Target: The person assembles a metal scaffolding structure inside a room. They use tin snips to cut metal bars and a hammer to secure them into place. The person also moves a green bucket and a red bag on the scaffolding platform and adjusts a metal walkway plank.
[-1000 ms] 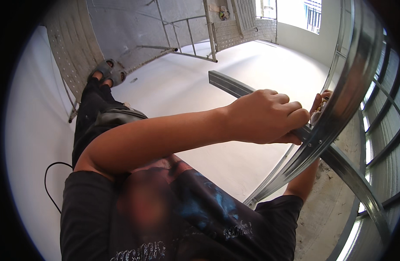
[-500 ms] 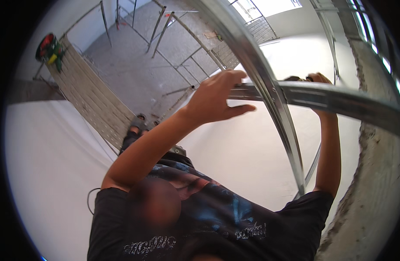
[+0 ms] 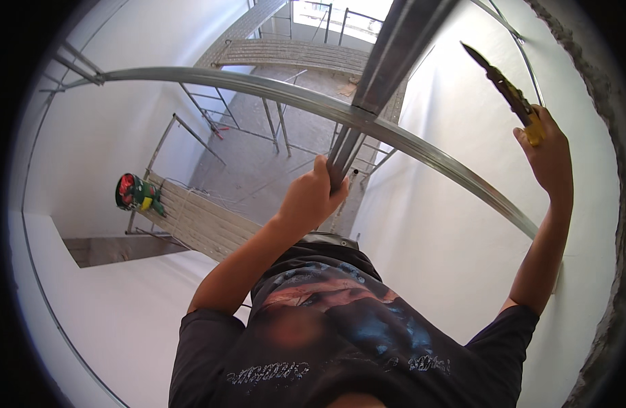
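Observation:
My left hand [image 3: 308, 196] is closed round the near end of a metal channel [image 3: 408, 44], fingers wrapped about its edges. From there the channel stretches away and crosses a second, long metal channel [image 3: 238, 83], which curves across the view from left to lower right. Out to the right, my right hand [image 3: 549, 153] grips metal snips [image 3: 506, 94] by a yellow handle. Their dark, pointed jaws aim up and to the left, apart from both channels. How the two channels join at the crossing is too small to make out.
Far below, a scaffold plank [image 3: 207, 221] carries a green bucket [image 3: 127, 192] with red and yellow things at it. Another scaffold platform [image 3: 292, 56] stands farther off among metal frames. White walls surround the room, and a rough concrete edge [image 3: 602, 102] runs along the right.
My left hand has gone from spread fingers beside the channel to gripping its end. My right hand has come away from behind the channel, showing the snips. The view has turned.

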Action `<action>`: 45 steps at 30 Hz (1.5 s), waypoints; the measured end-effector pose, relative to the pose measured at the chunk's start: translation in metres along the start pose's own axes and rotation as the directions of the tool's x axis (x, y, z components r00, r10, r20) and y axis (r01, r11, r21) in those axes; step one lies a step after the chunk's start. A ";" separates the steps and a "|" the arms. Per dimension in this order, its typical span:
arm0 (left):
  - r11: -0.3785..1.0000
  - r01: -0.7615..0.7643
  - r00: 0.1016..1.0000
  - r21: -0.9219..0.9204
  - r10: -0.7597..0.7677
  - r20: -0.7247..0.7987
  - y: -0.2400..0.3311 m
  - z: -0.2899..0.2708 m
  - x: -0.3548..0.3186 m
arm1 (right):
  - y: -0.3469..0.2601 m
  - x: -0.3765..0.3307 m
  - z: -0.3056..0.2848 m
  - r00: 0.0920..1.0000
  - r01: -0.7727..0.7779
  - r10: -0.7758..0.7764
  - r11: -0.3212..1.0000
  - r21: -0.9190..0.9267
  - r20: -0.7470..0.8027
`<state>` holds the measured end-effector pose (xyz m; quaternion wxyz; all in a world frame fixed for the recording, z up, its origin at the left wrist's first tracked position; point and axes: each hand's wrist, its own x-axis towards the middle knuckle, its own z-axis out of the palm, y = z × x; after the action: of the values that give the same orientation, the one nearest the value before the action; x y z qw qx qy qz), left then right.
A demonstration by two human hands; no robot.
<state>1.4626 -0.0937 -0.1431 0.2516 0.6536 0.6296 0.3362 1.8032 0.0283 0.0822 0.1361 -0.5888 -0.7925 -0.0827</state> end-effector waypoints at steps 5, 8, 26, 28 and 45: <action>0.987 0.161 0.956 -0.004 -0.155 0.248 0.044 -0.067 -0.015 | -0.001 -0.073 -0.006 0.971 -0.078 0.124 0.973 0.215 -0.206; 0.967 0.243 0.894 0.075 -0.253 0.369 0.071 -0.090 -0.009 | -0.012 -0.119 0.006 0.955 -0.058 0.193 0.867 0.494 -0.226; 0.930 0.289 0.859 0.226 -0.356 0.368 0.106 -0.104 -0.002 | -0.110 -0.151 0.241 0.954 -0.161 -0.204 0.264 0.951 0.218; 0.919 0.305 0.850 0.250 -0.381 0.363 0.109 -0.103 -0.003 | -0.109 -0.145 0.246 0.954 -0.150 -0.224 0.216 0.965 0.198; 0.901 0.403 0.834 0.158 -0.433 0.343 0.117 -0.096 -0.001 | -0.100 -0.118 0.254 0.928 -0.156 -0.322 0.125 0.980 0.189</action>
<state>1.4665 -0.1132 0.0069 0.4068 0.5611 0.7110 0.1187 1.7092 -0.0341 -0.1930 0.3385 -0.3086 -0.6894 0.5612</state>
